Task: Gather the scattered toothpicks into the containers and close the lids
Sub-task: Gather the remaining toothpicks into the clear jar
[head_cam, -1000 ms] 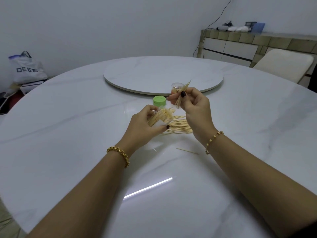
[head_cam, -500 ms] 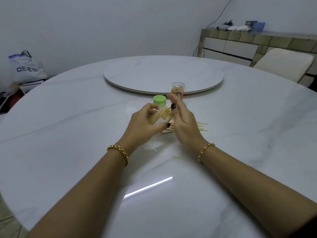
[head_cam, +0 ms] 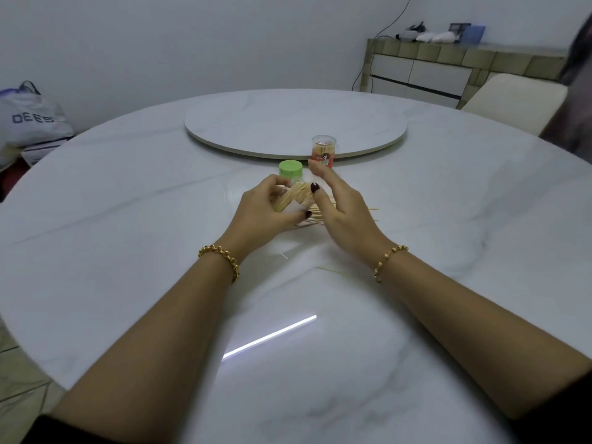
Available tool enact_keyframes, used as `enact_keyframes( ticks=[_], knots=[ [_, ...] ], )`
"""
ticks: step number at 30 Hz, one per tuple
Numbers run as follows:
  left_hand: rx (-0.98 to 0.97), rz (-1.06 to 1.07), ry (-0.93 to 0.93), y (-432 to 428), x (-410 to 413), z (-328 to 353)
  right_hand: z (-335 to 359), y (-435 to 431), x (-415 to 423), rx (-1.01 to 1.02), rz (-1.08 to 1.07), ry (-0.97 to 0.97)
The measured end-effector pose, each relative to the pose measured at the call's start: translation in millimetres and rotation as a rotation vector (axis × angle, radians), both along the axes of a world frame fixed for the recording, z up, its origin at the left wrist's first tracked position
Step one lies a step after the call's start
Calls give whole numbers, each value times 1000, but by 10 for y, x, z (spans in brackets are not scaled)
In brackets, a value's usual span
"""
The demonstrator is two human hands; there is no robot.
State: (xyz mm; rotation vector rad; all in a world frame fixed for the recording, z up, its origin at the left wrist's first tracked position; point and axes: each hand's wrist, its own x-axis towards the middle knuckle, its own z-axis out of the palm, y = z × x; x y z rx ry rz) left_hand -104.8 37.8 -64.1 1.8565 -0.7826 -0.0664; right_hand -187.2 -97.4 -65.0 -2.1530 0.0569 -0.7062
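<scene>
My left hand (head_cam: 267, 208) grips a small clear container (head_cam: 296, 197), tilted on its side and packed with toothpicks whose ends stick out toward the right. My right hand (head_cam: 341, 208) is beside it with fingers nearly straight, and its thumb touches the toothpick ends. Loose toothpicks (head_cam: 368, 209) lie on the table, mostly hidden under the right hand. One stray toothpick (head_cam: 330, 269) lies nearer me. A green lid (head_cam: 290, 168) rests just behind the hands. A second clear container with a red label (head_cam: 323, 152) stands upright with toothpicks in it.
The round white marble table (head_cam: 128, 219) carries a raised turntable (head_cam: 294, 123) behind the containers. A pale chair (head_cam: 512, 100) stands at the far right, a sideboard (head_cam: 448, 68) behind it, and a white bag (head_cam: 28, 118) on the floor at the left.
My right hand held a bunch of toothpicks up near the red-labelled container, then came down to the tilted container and no longer holds them. The left hand stayed put.
</scene>
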Motion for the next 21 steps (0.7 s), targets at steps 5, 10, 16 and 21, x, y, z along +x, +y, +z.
enact_keyframes(
  ticks=[5,10,16,21],
  knots=[
    [21,-19,-3,20,-24,35,19,-97,-232,-45,-63,-21],
    [31,-18,8,42,-41,45,-3,-188,-429,-62,-104,72],
    [33,-5,16,55,-31,50,-67,-200,-586,-357,80,280],
    [29,1,21,58,-34,55,-77,-273,-589,-434,98,321]
  ],
)
